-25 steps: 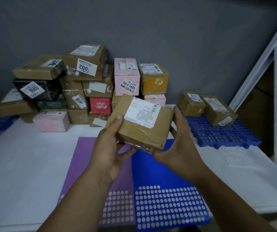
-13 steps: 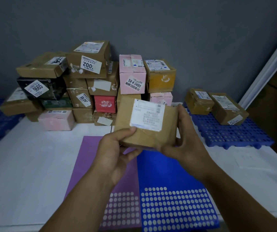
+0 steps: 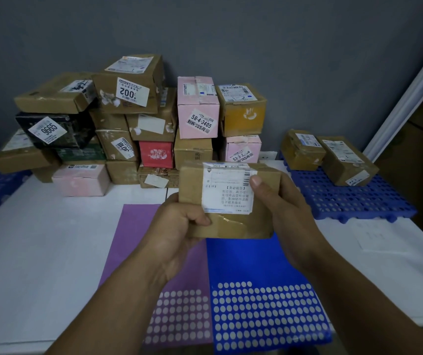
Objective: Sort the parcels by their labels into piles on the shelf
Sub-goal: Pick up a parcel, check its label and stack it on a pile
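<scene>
Crosswise, the parcel [image 3: 230,225] shows its label [image 3: 227,194], gripped by left hand [image 3: 177,226] and right hand [image 3: 285,211].

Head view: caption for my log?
Left hand and right hand grip a labelled parcel above the purple mat and blue mat.

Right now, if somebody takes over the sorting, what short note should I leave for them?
Left hand grips the held parcel at its lower left corner.
Right hand holds its right side, thumb on the label.
It is raised above the purple mat and blue mat.
Done, it seems: two parcels lie on the blue grid at right.
Left: this parcel and the stack by the wall.
</scene>
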